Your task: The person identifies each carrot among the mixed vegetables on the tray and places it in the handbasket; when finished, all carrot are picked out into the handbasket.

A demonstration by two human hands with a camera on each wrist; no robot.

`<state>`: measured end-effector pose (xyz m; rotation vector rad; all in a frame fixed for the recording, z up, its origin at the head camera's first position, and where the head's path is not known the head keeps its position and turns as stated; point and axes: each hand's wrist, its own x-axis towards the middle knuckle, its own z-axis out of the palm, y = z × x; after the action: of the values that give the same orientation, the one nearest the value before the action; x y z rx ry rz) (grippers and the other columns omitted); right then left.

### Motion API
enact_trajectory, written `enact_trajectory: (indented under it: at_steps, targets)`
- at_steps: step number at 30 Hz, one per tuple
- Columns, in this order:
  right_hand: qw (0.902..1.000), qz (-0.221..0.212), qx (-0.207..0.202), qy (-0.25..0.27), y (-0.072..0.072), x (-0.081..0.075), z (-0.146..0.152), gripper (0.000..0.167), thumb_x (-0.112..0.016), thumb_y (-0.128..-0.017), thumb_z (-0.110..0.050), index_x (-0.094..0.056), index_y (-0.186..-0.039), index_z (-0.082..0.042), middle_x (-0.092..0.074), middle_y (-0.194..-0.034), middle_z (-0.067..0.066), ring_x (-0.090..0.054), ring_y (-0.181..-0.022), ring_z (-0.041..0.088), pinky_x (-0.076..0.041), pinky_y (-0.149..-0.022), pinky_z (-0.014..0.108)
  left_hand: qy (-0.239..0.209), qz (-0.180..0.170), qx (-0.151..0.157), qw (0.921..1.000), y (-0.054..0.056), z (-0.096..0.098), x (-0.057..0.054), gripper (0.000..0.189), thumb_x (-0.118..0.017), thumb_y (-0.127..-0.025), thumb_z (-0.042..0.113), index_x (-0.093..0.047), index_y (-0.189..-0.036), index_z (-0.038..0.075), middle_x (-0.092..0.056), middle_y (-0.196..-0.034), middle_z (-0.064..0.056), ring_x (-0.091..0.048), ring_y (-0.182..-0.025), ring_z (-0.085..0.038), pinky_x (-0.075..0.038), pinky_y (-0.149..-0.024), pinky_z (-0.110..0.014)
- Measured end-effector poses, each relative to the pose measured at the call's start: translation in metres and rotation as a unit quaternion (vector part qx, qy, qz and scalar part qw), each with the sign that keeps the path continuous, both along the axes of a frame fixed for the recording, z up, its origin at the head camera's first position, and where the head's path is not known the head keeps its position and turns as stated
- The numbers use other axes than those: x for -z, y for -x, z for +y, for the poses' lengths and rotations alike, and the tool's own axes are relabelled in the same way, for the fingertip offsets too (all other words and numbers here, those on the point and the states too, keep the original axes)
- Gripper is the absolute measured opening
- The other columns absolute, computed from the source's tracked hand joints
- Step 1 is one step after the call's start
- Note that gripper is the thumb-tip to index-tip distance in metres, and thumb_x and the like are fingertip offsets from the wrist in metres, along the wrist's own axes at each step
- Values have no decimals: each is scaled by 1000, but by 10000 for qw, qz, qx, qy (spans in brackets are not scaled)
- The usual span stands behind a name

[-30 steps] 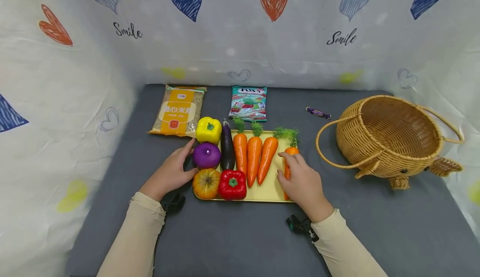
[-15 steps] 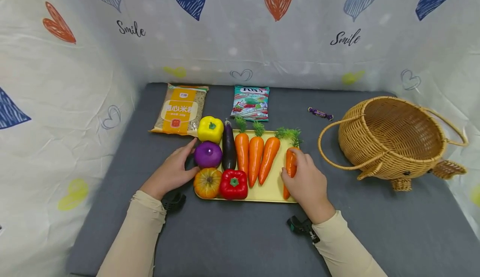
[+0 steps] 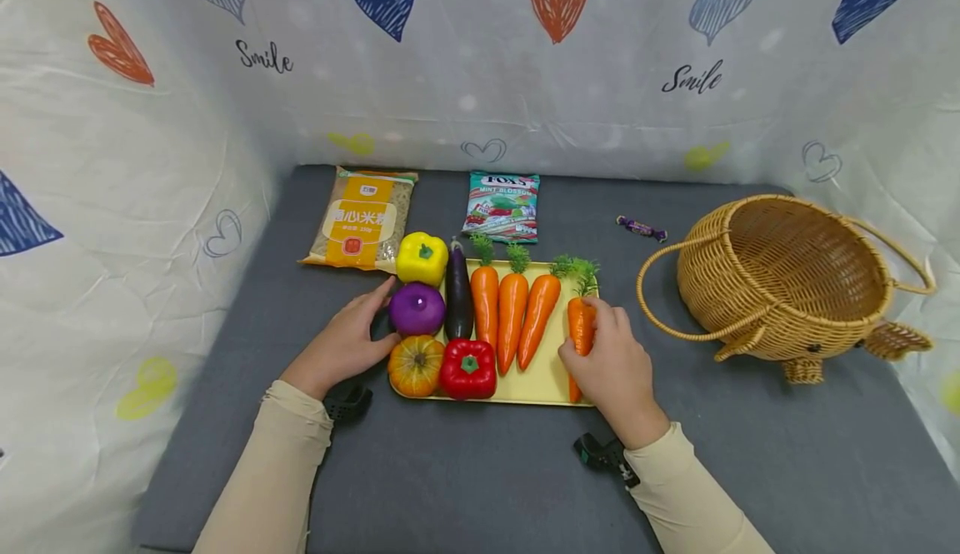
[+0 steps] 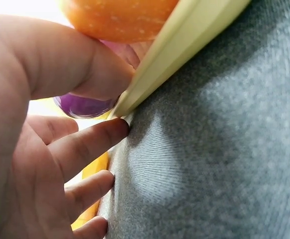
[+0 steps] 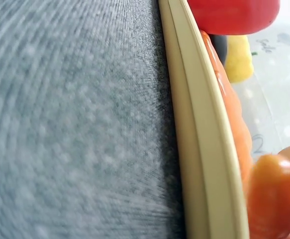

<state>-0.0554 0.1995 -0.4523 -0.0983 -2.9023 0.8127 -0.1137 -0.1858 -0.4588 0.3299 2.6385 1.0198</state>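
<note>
My right hand (image 3: pixel 617 371) grips an orange carrot (image 3: pixel 579 329) with a green top, over the right end of a yellow tray (image 3: pixel 536 387). In the right wrist view the tip of that carrot (image 5: pixel 273 196) shows close by the tray wall. On the left, my left hand (image 3: pixel 343 341) has its fingers spread beside the purple onion (image 3: pixel 417 309), its thumb at the tray's edge (image 4: pixel 152 62). Three more carrots (image 3: pixel 512 316), a dark eggplant (image 3: pixel 457 296), a red bell pepper (image 3: pixel 468 368), a small pumpkin (image 3: pixel 416 366) and a yellow bell pepper (image 3: pixel 422 258) lie together on the tray.
A wicker basket (image 3: pixel 705 271) with handles stands at the right. Behind the tray lie an orange-labelled grain bag (image 3: pixel 360 221) and a teal candy bag (image 3: pixel 501 207). A purple wrapped candy (image 3: pixel 641 228) lies left of the basket.
My right fingers have closed round the rightmost carrot, which has shifted slightly. The left hand stays beside the tray. The whole head view has shifted slightly.
</note>
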Motion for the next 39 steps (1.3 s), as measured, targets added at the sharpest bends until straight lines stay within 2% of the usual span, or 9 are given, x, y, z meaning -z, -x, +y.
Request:
enact_trajectory:
  at_steps: [6, 11, 18, 22, 24, 28, 34, 39]
  targets:
    - [9992, 317, -66, 233, -5, -5, -3, 57, -72, -86, -27, -61, -140, -12, -56, -111, 9, -54, -64, 22, -45, -49, 36, -14, -7, -11, 10000, 0, 0, -1, 95, -77, -96, 28, -21, -173, 19, -40, -165, -18, -39, -149, -40, -32, -119, -68]
    - [9956, 720, -187, 568, -10, -12, -4, 54, -75, -86, -21, -61, -138, -9, -57, -111, 10, -62, -70, 18, -49, -51, 34, 12, 3, -13, 10000, 0, 0, 1, 96, -77, -96, 29, -21, -173, 19, -41, -165, -19, -40, -148, -41, -33, -118, -68]
    - [9863, 1355, -299, 889, -22, -38, -1, 52, -77, -86, -15, -63, -135, -6, -59, -117, 14, -67, -80, 20, -55, -58, 38, -25, -51, 7, 10000, 0, 1, 3, 96, -77, -96, 30, -21, -173, 19, -41, -164, -19, -39, -149, -42, -32, -118, -69]
    - [9807, 1685, -299, 950, -26, -54, 6, 52, -77, -86, -11, -63, -137, -5, -60, -126, 13, -67, -83, 18, -56, -65, 31, -7, -11, 18, 10000, 0, -1, 2, 96, -77, -97, 29, -20, -173, 19, -42, -164, -19, -37, -150, -42, -31, -119, -69]
    - [9781, 1811, -291, 979, -28, -61, 11, 53, -78, -87, -8, -63, -137, -4, -59, -130, 13, -68, -86, 20, -53, -70, 22, -7, -4, 16, 10000, 0, -2, 1, 95, -77, -97, 30, -20, -173, 19, -41, -165, -20, -37, -150, -44, -31, -118, -70]
    - [9728, 2065, -295, 1007, -30, -71, 23, 53, -79, -87, -3, -62, -138, 0, -58, -133, 18, -71, -92, 28, -46, -76, 13, 18, -9, 26, 10000, 0, -3, 0, 95, -76, -98, 31, -20, -173, 18, -40, -165, -22, -37, -149, -45, -31, -117, -71]
    - [9631, 2526, -159, 911, -30, -84, 47, 56, -79, -86, 2, -63, -139, 1, -56, -133, 26, -71, -102, 39, -44, -82, 16, 50, -15, 6, 10000, 0, -2, 0, 96, -76, -97, 30, -18, -173, 19, -44, -163, -19, -36, -150, -45, -29, -118, -73]
    - [9612, 2664, 99, 712, -27, -95, 65, 54, -78, -86, 3, -64, -137, 1, -57, -133, 27, -72, -101, 43, -41, -83, 12, 58, -76, -48, 9999, 0, -1, -1, 100, -76, -96, 31, -14, -174, 21, -48, -162, -17, -32, -152, -44, -25, -118, -75]
